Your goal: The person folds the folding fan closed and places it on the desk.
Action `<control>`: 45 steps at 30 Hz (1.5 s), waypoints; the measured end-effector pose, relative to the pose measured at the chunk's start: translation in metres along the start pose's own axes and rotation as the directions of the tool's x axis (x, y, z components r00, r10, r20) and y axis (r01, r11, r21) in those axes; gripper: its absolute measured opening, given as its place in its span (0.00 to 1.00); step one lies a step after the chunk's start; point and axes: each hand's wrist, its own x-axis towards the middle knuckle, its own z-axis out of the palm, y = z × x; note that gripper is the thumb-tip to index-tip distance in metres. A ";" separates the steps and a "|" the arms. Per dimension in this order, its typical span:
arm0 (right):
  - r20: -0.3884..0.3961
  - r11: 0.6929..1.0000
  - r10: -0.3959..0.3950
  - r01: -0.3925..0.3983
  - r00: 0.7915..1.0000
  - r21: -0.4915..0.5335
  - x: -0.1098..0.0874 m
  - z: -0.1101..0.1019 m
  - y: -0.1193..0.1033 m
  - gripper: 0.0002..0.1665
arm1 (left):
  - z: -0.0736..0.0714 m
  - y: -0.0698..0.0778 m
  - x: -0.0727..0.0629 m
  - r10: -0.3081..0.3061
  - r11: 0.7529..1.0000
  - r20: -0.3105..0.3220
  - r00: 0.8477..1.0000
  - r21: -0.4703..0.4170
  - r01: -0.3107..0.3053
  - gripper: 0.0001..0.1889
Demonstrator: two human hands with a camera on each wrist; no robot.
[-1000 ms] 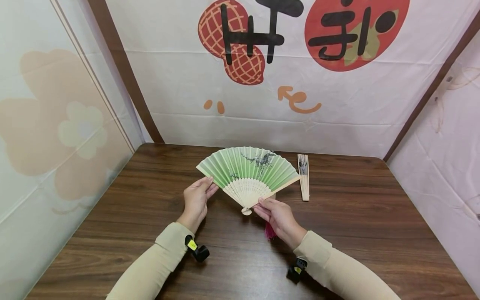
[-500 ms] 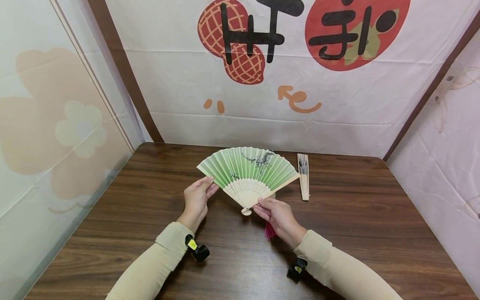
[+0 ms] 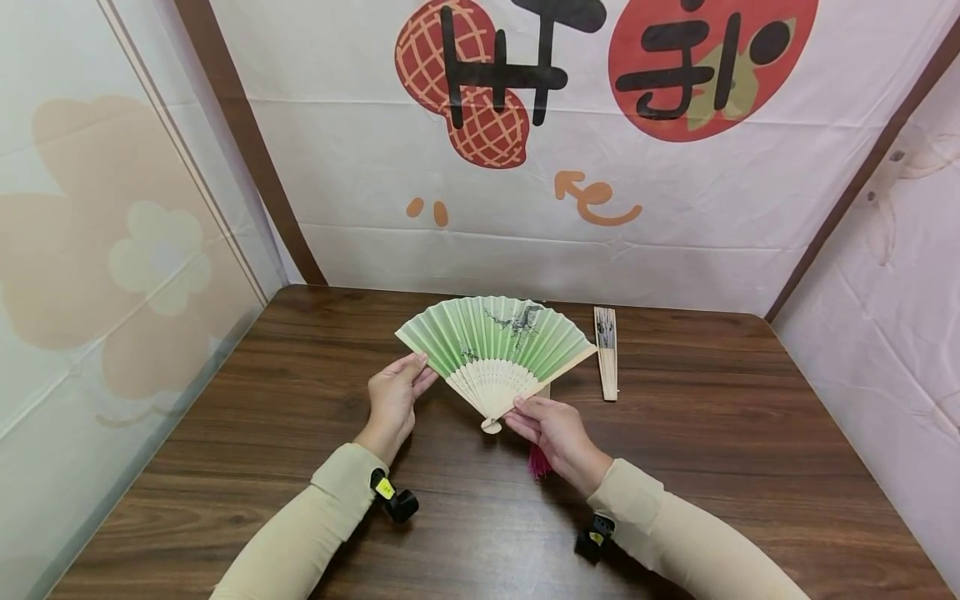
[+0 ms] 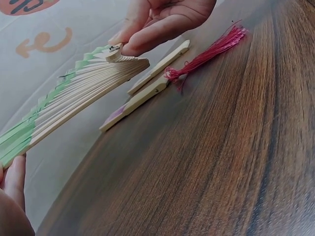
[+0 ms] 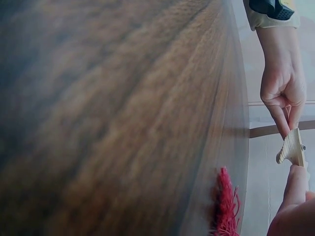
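Note:
A green folding fan (image 3: 495, 333) with pale slats and a dark branch print is spread wide above the table. My left hand (image 3: 393, 398) pinches its left outer edge between thumb and fingers. Near the pivot, my right hand (image 3: 558, 433) pinches the right guard stick. In the left wrist view the fan's slats (image 4: 93, 86) are seen edge-on, raised off the wood, and the right hand (image 4: 167, 22) holds them by the pivot end. The right wrist view shows the pivot end (image 5: 292, 150) between both hands.
A folded fan (image 3: 607, 354) lies on the brown table (image 3: 480, 533) to the right. Another folded fan (image 4: 138, 103) with a pink tassel (image 4: 211, 51) lies partly hidden behind the green one. A printed cloth wall (image 3: 360, 167) stands at the back.
The green fan has dipped very slightly, its top edge a little lower than before. Both hands keep their grip in nearly the same place.

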 end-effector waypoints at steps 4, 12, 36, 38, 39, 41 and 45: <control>-0.003 1.000 0.001 -0.001 1.000 -0.008 0.001 0.000 0.000 0.10 | 0.001 0.000 0.000 0.001 1.000 0.000 1.000 -0.002 -0.001 0.13; -0.005 1.000 0.007 -0.007 1.000 -0.022 0.001 0.000 0.001 0.11 | 0.002 0.001 0.000 -0.007 1.000 -0.004 1.000 -0.001 0.007 0.12; -0.004 0.998 0.011 -0.011 1.000 -0.064 -0.001 0.001 0.002 0.13 | 0.001 -0.002 0.003 -0.009 0.999 0.017 1.000 0.045 0.009 0.10; -0.004 0.998 0.014 -0.014 1.000 -0.067 -0.001 0.001 0.002 0.14 | 0.001 -0.003 0.003 -0.013 0.999 0.018 1.000 0.048 0.012 0.10; -0.004 0.998 0.016 -0.016 1.000 -0.068 -0.001 0.001 0.002 0.13 | 0.001 -0.003 0.003 -0.016 0.999 0.019 1.000 0.047 0.015 0.10; -0.001 0.997 0.016 -0.016 1.000 -0.069 -0.002 0.001 0.002 0.12 | 0.000 -0.003 0.003 -0.021 0.999 0.021 1.000 0.044 0.020 0.10; 0.001 0.998 0.018 -0.017 1.000 -0.066 -0.002 0.001 0.003 0.06 | 0.000 -0.004 0.003 -0.026 0.999 0.027 0.999 0.046 0.024 0.12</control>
